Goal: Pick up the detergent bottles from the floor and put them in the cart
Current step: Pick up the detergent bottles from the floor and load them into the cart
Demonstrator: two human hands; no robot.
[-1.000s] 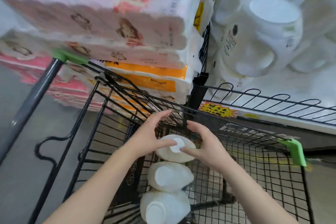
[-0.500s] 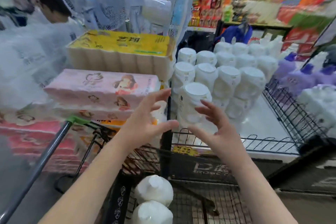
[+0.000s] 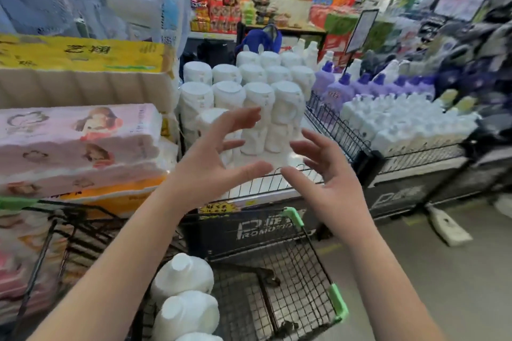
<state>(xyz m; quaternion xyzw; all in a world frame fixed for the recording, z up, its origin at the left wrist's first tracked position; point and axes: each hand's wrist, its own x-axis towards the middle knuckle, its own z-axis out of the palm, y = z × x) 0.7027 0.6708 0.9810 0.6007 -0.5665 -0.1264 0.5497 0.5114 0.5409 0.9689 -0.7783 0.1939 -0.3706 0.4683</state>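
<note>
The left grip [image 3: 210,166] and right grip [image 3: 332,188] have risen off the farthest bottle [image 3: 182,277], apparently empty now.

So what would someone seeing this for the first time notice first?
The left hand and right hand hover mid-frame, open and spread, holding nothing. Right behind them stands a block of white bottles on a display shelf. Below, white detergent bottles lie in the black cart, and a lone bottle lies on the floor at right.

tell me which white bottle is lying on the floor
The lone bottle lying on its side on the floor, right of the cart. The other white ones are inside the cart or stand upright on the display.
</note>
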